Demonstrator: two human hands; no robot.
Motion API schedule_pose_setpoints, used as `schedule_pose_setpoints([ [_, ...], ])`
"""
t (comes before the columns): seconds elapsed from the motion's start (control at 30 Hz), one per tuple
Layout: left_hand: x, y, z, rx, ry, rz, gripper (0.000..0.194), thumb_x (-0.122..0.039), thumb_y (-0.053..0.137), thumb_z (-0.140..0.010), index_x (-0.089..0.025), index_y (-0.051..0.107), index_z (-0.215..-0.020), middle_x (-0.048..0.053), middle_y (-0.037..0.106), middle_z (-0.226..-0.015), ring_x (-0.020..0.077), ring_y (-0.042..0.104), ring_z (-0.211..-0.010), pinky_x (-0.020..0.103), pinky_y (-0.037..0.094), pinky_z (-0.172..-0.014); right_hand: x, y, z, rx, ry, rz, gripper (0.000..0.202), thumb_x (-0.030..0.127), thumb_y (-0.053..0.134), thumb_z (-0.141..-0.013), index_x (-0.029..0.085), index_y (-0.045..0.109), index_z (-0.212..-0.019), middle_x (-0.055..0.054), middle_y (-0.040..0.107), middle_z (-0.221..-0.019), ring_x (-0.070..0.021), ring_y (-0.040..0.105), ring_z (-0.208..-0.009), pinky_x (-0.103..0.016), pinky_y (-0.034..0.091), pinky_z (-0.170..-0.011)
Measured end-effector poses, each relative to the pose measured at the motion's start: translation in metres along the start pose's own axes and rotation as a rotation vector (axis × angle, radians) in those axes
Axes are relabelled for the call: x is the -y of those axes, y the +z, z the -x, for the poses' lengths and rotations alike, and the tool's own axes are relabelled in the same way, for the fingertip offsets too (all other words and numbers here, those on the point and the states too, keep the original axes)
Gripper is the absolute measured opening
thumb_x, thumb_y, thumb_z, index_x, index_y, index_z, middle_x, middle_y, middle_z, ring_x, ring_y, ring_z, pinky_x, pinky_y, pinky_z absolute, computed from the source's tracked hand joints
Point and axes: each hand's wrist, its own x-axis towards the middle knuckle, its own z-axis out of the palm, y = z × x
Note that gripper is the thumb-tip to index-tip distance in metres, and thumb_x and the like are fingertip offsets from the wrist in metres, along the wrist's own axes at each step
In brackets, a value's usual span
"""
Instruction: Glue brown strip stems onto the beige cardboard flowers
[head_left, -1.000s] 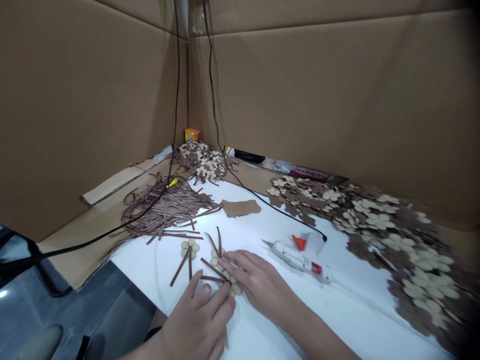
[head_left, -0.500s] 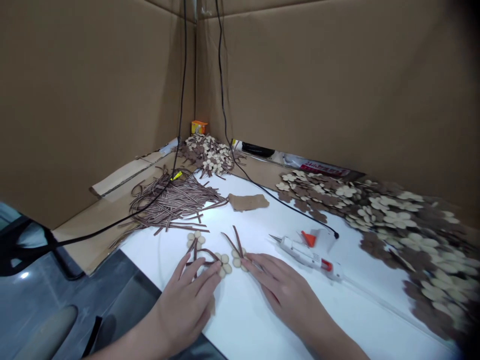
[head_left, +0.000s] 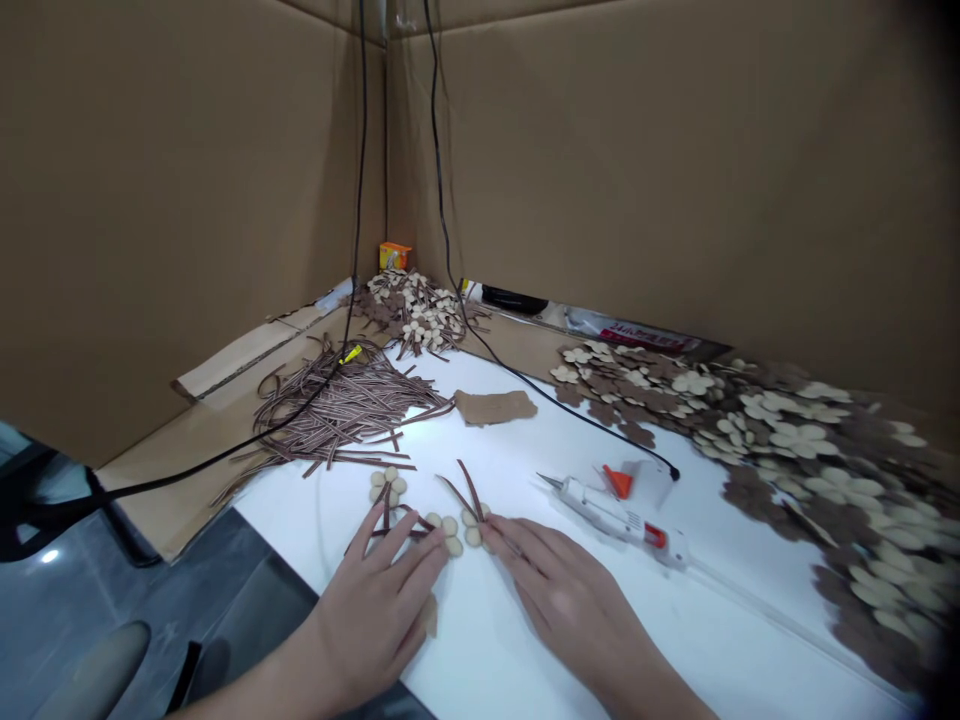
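On the white sheet, three cream flower pieces lie with brown strips across them. My left hand rests with its fingers stretched and apart, the fingertips touching the middle cream flower and its strip. Just beyond those fingers is another cream flower with a strip over it. My right hand has its fingers together at the edge of the right-hand cream flower, pinching it. Two brown strip ends point away from this flower. The thumb undersides are hidden.
A white glue gun lies right of my right hand, beside an orange triangular piece. Brown strips are heaped at the left, loose flower pieces at the right. A black cable crosses the sheet. Cardboard walls stand behind.
The view has shifted slightly. My right hand's fingers have moved a little against the right-hand flower; my left hand stays almost in place over the middle one.
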Motion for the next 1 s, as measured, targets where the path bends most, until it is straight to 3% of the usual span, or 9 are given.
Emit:
schedule_pose_setpoints([
  [0.5,-0.001,0.003,0.0,-0.006,0.025,-0.044,0.051,-0.028,0.037,-0.09,-0.012,0.034,-0.138,0.005,0.038,-0.143,0.0248,0.04,-0.118,0.044,0.013,-0.108,-0.001,-0.001,0.0,0.062,0.042,0.024,0.04,0.004,0.035,-0.085,0.016,0.064,-0.109,-0.014,0.064,-0.103,-0.0224,0.06,-0.092,-0.034,0.054,-0.072],
  [0.67,-0.001,0.006,0.0,0.003,0.008,-0.018,0.054,-0.023,0.04,-0.088,-0.015,0.03,-0.14,0.003,0.036,-0.144,0.0268,0.034,-0.125,0.047,0.018,-0.107,0.0,-0.002,0.0,0.052,0.044,0.02,0.041,0.004,0.034,-0.084,0.016,0.064,-0.111,-0.014,0.065,-0.099,-0.0218,0.061,-0.089,-0.034,0.054,-0.07],
  [0.87,0.004,-0.002,-0.005,0.011,0.054,0.062,0.058,-0.012,0.044,-0.081,-0.016,0.033,-0.138,0.004,0.038,-0.143,0.0274,0.014,-0.137,0.052,0.02,-0.108,0.0,-0.005,0.001,0.028,0.051,0.007,0.043,0.004,0.035,-0.083,0.018,0.063,-0.113,-0.011,0.065,-0.098,-0.0201,0.06,-0.087,-0.032,0.052,-0.071],
  [0.93,0.003,-0.006,-0.007,-0.033,0.063,0.089,0.054,-0.007,0.043,-0.079,-0.017,0.041,-0.132,0.004,0.04,-0.142,0.0271,0.016,-0.136,0.054,0.019,-0.108,-0.001,-0.007,0.001,-0.01,0.05,0.017,0.041,0.004,0.037,-0.083,0.018,0.063,-0.112,-0.01,0.066,-0.096,-0.0193,0.061,-0.085,-0.031,0.051,-0.07],
  [1.0,0.001,-0.011,-0.011,-0.14,0.009,0.171,0.045,-0.005,0.04,-0.081,-0.017,0.049,-0.124,0.006,0.049,-0.134,0.0262,0.029,-0.131,0.051,0.024,-0.106,-0.001,-0.01,0.0,-0.073,0.052,0.019,0.039,0.003,0.039,-0.084,0.018,0.064,-0.11,-0.009,0.067,-0.094,-0.0184,0.061,-0.082,-0.031,0.051,-0.069],
])
